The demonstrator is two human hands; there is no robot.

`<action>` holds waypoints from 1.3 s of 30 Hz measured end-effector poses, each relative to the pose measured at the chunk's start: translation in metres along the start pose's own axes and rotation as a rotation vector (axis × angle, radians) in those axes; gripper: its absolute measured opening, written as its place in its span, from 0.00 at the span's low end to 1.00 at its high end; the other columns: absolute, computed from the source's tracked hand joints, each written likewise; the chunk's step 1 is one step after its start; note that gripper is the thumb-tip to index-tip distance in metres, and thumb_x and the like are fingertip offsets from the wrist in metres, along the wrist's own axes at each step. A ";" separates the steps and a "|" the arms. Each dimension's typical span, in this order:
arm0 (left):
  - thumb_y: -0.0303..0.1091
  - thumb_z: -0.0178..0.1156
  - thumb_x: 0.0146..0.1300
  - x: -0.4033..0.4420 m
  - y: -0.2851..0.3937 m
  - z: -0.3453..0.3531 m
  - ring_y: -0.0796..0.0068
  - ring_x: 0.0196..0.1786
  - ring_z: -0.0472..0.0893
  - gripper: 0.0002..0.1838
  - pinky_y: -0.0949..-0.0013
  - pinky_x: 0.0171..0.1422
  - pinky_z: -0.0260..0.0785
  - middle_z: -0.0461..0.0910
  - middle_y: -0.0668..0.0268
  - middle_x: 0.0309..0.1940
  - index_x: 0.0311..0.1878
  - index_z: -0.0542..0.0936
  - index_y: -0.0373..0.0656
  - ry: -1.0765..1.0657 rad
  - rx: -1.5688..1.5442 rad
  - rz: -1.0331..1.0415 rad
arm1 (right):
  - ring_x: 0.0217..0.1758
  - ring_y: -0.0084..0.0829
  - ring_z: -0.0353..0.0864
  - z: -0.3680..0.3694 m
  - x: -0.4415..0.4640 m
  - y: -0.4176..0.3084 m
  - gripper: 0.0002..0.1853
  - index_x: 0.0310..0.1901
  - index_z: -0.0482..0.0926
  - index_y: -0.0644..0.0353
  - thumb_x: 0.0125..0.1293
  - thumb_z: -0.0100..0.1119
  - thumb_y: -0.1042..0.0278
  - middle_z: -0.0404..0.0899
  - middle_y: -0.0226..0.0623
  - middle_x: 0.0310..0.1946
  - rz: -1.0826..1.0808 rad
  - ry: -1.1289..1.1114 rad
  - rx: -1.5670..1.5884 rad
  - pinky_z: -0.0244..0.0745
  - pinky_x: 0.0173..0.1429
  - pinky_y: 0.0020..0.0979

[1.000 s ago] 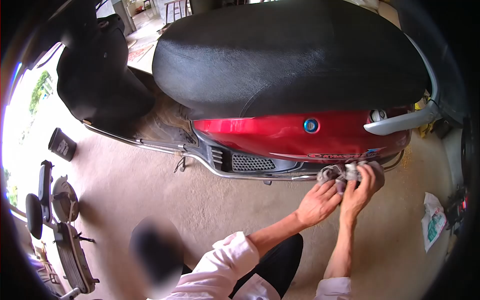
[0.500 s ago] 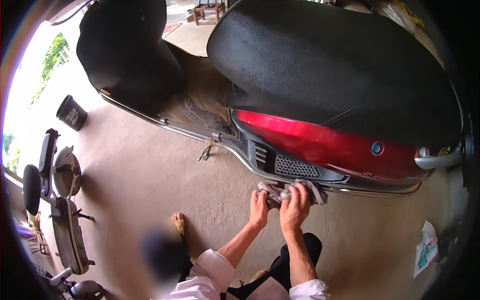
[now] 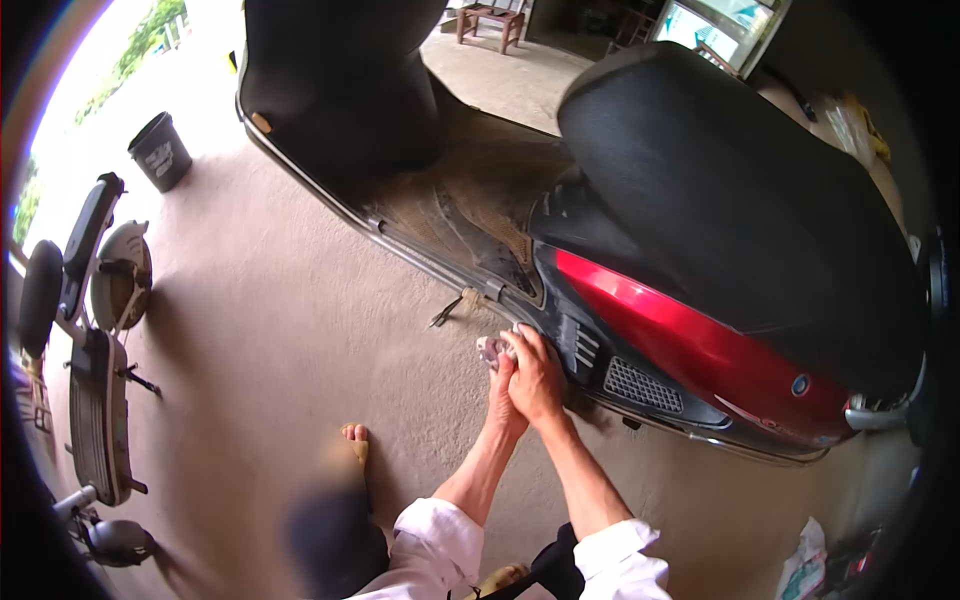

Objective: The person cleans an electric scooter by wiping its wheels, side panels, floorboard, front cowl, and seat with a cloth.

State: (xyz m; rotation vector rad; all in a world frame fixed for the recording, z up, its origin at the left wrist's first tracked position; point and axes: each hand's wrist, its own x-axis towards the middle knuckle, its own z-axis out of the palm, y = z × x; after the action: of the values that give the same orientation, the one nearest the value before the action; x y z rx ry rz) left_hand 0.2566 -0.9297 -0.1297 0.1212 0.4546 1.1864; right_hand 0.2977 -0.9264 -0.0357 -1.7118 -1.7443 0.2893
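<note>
A crumpled greyish cloth is bunched at my fingertips beside the chrome side rail of a red and black scooter. My left hand is closed on the cloth, pressed against the other hand. Overlapping it, my right hand has its fingers curled over the cloth, next to the front of the dark vented side panel. Behind the panel runs the red body panel, below the black seat. Part of the cloth is hidden by my hands.
The scooter's footboard is dusty. A black bucket stands on the concrete floor at the upper left, above a second small vehicle. A wooden stool is at the top, and a plastic bag lies lower right.
Both hands have moved with the cloth from the scooter's rear lower edge forward along the rail, to the left. The view has shifted toward the scooter's front, showing more of the footboard.
</note>
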 end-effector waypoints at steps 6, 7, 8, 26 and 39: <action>0.30 0.73 0.53 0.042 0.035 0.037 0.74 0.42 0.80 0.27 0.70 0.49 0.75 0.80 0.66 0.44 0.56 0.73 0.40 0.370 0.303 0.338 | 0.60 0.48 0.76 -0.098 0.011 -0.036 0.20 0.57 0.77 0.62 0.61 0.59 0.80 0.72 0.51 0.60 -0.338 -0.072 -0.282 0.71 0.63 0.43; 0.31 0.73 0.53 0.052 0.044 0.041 0.73 0.42 0.80 0.29 0.69 0.49 0.75 0.81 0.65 0.44 0.57 0.73 0.39 0.416 0.312 0.420 | 0.60 0.45 0.75 -0.127 0.000 -0.040 0.17 0.53 0.79 0.61 0.61 0.60 0.79 0.74 0.46 0.57 -0.403 0.063 -0.417 0.70 0.63 0.43; 0.32 0.73 0.53 0.064 0.052 0.044 0.73 0.42 0.80 0.29 0.68 0.49 0.75 0.81 0.64 0.44 0.57 0.73 0.38 0.446 0.322 0.487 | 0.59 0.46 0.75 -0.160 -0.012 -0.049 0.16 0.52 0.79 0.61 0.62 0.59 0.78 0.74 0.44 0.56 -0.362 0.162 -0.535 0.68 0.64 0.48; 0.40 0.72 0.50 0.017 0.043 0.084 0.56 0.44 0.85 0.27 0.58 0.50 0.75 0.84 0.50 0.40 0.50 0.75 0.38 0.476 0.788 0.286 | 0.76 0.42 0.60 -0.421 0.152 -0.058 0.29 0.71 0.65 0.61 0.79 0.40 0.48 0.65 0.46 0.70 0.007 0.040 -1.059 0.53 0.77 0.37; 0.43 0.69 0.57 -0.032 0.014 0.085 0.50 0.56 0.79 0.33 0.55 0.62 0.70 0.79 0.45 0.52 0.61 0.70 0.35 0.287 1.009 0.120 | 0.78 0.38 0.56 -0.409 0.151 -0.041 0.30 0.72 0.64 0.58 0.79 0.34 0.47 0.62 0.42 0.72 0.079 -0.040 -0.846 0.49 0.79 0.36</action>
State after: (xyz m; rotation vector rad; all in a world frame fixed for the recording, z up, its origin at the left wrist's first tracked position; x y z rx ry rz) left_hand 0.2689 -0.9412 -0.0395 0.8600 1.2876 0.9946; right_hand 0.5195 -0.9058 0.3417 -2.3543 -1.9738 -0.4584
